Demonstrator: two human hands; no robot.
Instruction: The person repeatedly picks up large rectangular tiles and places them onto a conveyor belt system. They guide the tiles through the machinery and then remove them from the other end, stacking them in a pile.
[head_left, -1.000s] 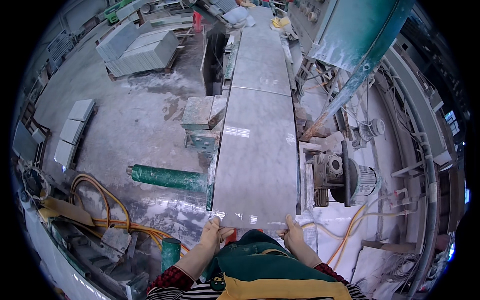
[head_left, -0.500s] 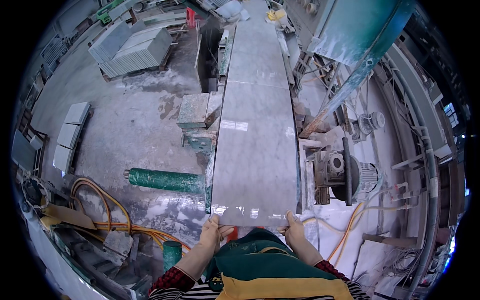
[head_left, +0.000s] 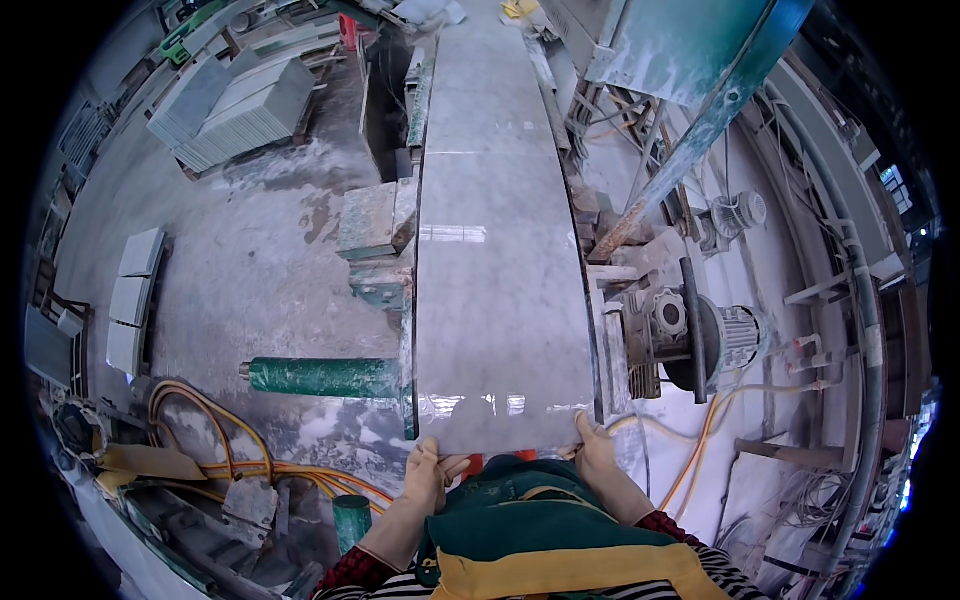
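Note:
A long, glossy pale grey stone slab (head_left: pixel 505 300) lies flat on a narrow conveyor line that stretches away in front of me. Its near edge sits just before my body. My left hand (head_left: pixel 430 478) grips the near left corner, thumb on top and fingers curled at the edge. At the near right corner, my right hand (head_left: pixel 592 458) grips the slab in the same way, its fingers partly hidden beneath. Behind a thin cross seam, another slab (head_left: pixel 480 100) continues along the line.
Left of the conveyor a green roller (head_left: pixel 320 377) juts out. On the right stands a motor (head_left: pixel 738 335) with a wheel. Orange hoses (head_left: pixel 290 470) cross the floor. Stacked slabs (head_left: pixel 240 110) stand far left, and a teal machine housing (head_left: pixel 680 50) rises at the far right.
The view has tilted a little, so the far surroundings sit slightly further left. Both hands keep their hold on the slab's near corners.

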